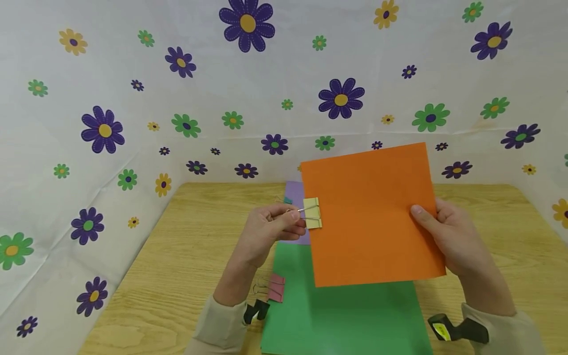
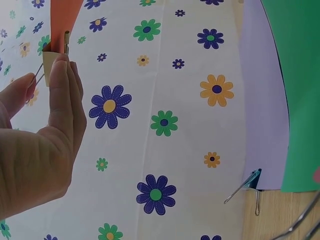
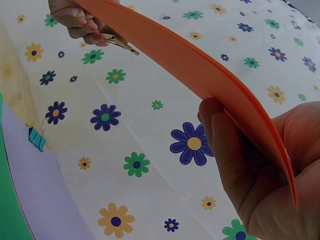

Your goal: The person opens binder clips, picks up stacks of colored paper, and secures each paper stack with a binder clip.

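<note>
An orange sheaf of paper [image 1: 372,217] is held up in the air, its right edge gripped by my right hand [image 1: 452,236] with the thumb on the front and fingers behind. On its left edge sits a pale yellow binder clip [image 1: 312,213]. My left hand [image 1: 277,229] pinches the wire handles of that clip between thumb and fingers. In the left wrist view the yellow clip [image 2: 50,65] straddles the paper's edge. The right wrist view shows the orange paper [image 3: 215,75] bowed slightly between both hands.
Below lies green paper [image 1: 355,315] with a pink binder clip [image 1: 276,288] on its left edge. Behind it is lilac paper [image 1: 295,190] with a teal binder clip [image 3: 37,139]. All rest on a wooden table [image 1: 199,236] before a flowered cloth [image 1: 284,74].
</note>
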Action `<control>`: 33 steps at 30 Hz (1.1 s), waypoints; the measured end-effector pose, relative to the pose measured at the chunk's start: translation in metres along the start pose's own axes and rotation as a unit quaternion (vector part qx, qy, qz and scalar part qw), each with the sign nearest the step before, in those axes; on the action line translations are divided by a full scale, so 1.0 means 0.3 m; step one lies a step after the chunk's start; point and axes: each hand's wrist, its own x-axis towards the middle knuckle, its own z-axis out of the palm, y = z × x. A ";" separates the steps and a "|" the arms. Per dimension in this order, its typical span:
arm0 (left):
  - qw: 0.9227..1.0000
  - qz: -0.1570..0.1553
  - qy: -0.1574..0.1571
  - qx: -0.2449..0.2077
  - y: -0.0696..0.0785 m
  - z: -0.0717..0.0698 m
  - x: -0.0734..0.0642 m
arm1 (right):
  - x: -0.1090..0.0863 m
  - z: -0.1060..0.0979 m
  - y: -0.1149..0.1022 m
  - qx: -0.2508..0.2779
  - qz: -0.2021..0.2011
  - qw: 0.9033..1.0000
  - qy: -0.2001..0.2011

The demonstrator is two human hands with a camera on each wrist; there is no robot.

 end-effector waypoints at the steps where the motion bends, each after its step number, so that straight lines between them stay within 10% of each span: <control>1: 1.000 0.000 0.001 0.001 0.000 0.000 0.001 | 0.002 0.002 0.000 -0.002 0.002 1.000 0.002; 17: 0.998 -0.048 0.030 -0.030 -0.009 0.008 0.012 | 0.020 0.018 0.005 0.005 0.008 1.000 0.010; 33: 0.999 -0.029 0.032 0.009 0.006 -0.002 0.004 | 0.028 -0.006 0.038 -0.041 -0.006 0.999 0.005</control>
